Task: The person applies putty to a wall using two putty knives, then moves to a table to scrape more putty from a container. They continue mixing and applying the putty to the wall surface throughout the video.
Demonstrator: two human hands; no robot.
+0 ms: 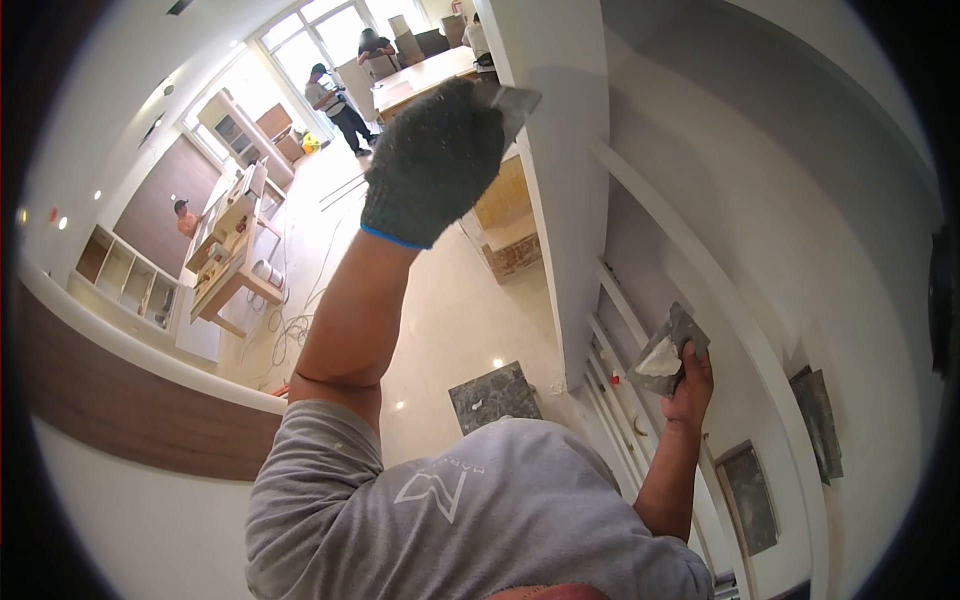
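Observation:
My left hand [437,160], in a dark grey knitted glove with a blue cuff, is raised at the upper middle. It is closed on a scraper [517,108], whose metal blade shows at the edge of a white wall [567,170]; whether they touch is unclear. Lower at the right, my bare right hand [690,387] grips a grey plate [686,328] from below. White paste [660,358] lies on that plate. Thumb and fingers are bent round the plate's lower edge.
A dark square board [495,398] lies on the floor ahead. White frame bars [700,255] run along the right. Farther off are a wooden workbench [235,220], a long table [425,80], loose cables, a standing person [340,105] and other people.

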